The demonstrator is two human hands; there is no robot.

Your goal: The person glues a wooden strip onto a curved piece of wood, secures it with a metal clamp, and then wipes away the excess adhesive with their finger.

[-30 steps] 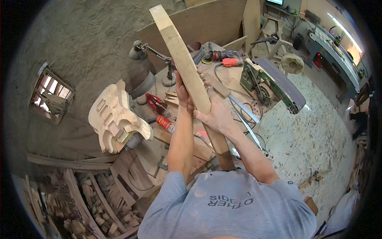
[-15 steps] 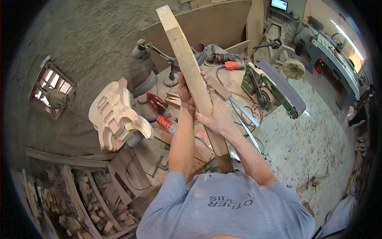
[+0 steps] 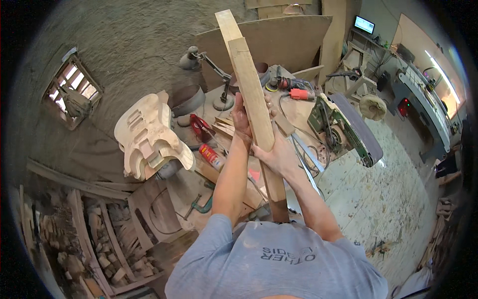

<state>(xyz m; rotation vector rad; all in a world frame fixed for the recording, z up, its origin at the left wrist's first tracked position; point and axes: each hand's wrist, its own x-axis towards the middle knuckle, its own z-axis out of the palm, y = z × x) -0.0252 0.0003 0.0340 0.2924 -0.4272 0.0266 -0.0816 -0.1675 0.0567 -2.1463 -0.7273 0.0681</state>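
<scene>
My left hand [image 3: 242, 119] and my right hand [image 3: 279, 155] are closed around a long pale wooden plank [image 3: 275, 187], with a shorter wooden board [image 3: 253, 89] lying lengthwise on it. The left hand grips from the left side, with its fingertips showing at the right edge. Lower down, my right hand holds the right edge, its thumb across the wood near the shorter board's lower end. The plank's near end reaches my grey shirt; its far end rises toward the back wall.
Pale guitar bodies [image 3: 144, 137] stand left of the cluttered workbench. On it are a red spray can [image 3: 211, 157], a desk lamp [image 3: 222, 102], a green clamp [image 3: 200, 204] and a red-grey power tool [image 3: 298, 93]. A belt sander [image 3: 343, 124] stands at the right; wood offcuts [image 3: 107, 259] lie lower left.
The view has shifted, moving most of the bench rightward in the picture. The held boards look slightly more upright. Both hands keep their grip.
</scene>
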